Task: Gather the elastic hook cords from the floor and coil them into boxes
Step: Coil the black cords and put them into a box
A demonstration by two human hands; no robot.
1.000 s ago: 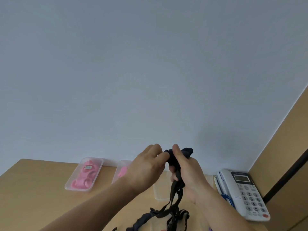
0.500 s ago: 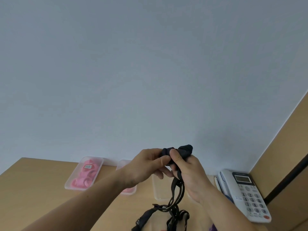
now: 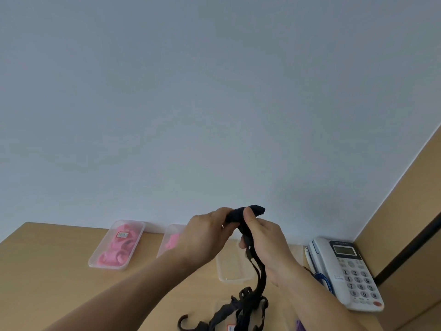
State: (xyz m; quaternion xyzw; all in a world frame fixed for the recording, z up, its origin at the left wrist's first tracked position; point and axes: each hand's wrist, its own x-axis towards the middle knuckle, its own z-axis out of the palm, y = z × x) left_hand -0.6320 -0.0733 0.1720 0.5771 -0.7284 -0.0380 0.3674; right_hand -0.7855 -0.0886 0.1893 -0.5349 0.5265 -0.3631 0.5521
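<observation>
Both hands are up in front of the wall (image 3: 214,91) here. The left hand (image 3: 207,237) is pinching the wound-up end of a black elastic hook cord (image 3: 260,280) with curled fingers. The right hand (image 3: 265,244) is gripping the same bundle, thumb pressing on top and its other fingers mostly hiding behind the cord. The loose part is hanging down past the right palm and piling up on the tabletop (image 3: 47,271). One hook (image 3: 182,322) is curling out near the bottom edge, and the frame is cutting off the rest of that tangle. A clear box (image 3: 94,263) of pink cords (image 3: 114,249) is sitting at the back left. A second box (image 3: 170,231) is half hiding behind the left wrist, and a third box (image 3: 232,271) is showing between the forearms. A white telephone (image 3: 346,271) is sitting on the right. Something purple (image 3: 300,326) is peeking in at the bottom, can't tell what.
</observation>
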